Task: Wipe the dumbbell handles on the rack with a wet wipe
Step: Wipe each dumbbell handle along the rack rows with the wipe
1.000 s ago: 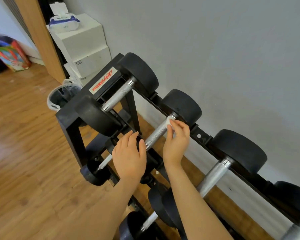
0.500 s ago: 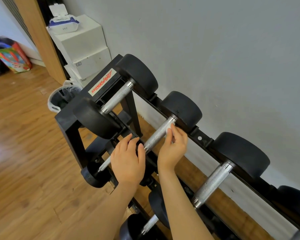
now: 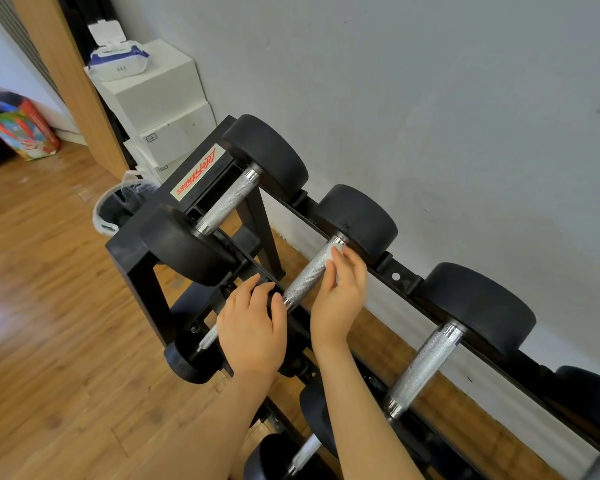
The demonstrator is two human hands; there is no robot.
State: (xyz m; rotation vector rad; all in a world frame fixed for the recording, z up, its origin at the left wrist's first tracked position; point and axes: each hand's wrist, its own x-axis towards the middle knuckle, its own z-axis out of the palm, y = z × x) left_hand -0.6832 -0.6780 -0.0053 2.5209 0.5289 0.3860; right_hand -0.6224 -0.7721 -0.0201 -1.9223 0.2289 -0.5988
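A: Where's the job at?

B: Mid-task, I'd say. Right hand [image 3: 338, 299] is at the far end of the middle dumbbell handle [image 3: 310, 271], centre of frame, w/ a small white wet wipe [image 3: 336, 251] pinched against the knurled metal by the fingers [image 3: 352, 263], just below the back weight head.

A: Fingers closed on it?

B: Mostly straight, lightly bent, thumb on the near side of the bar. They press the wipe to the bar; not a full wrap round it.

A: Left hand?

B: Left hand [image 3: 250, 323] lies flat on the front weight head of the same dumbbell, lower centre, fingers loose and spread, holding nothing. Looks like bracing.

A: What's done, what's left?

B: Can't tell which handles are clean, no wet sheen visible. Wipe's at one end of this bar, so prob most of its length is to go. Top-left handle [image 3: 227, 202] on the rack [image 3: 132, 258] and the right handle [image 3: 423, 365] are untouched right now, plus smaller dumbbells on lower tiers, bottom centre, partly hidden by the arms.

A: More wipes?

B: Wipe pack [image 3: 116, 58], lid open, on the white boxes [image 3: 160, 98] upper left; bin [image 3: 113, 206] beside the rack's left end
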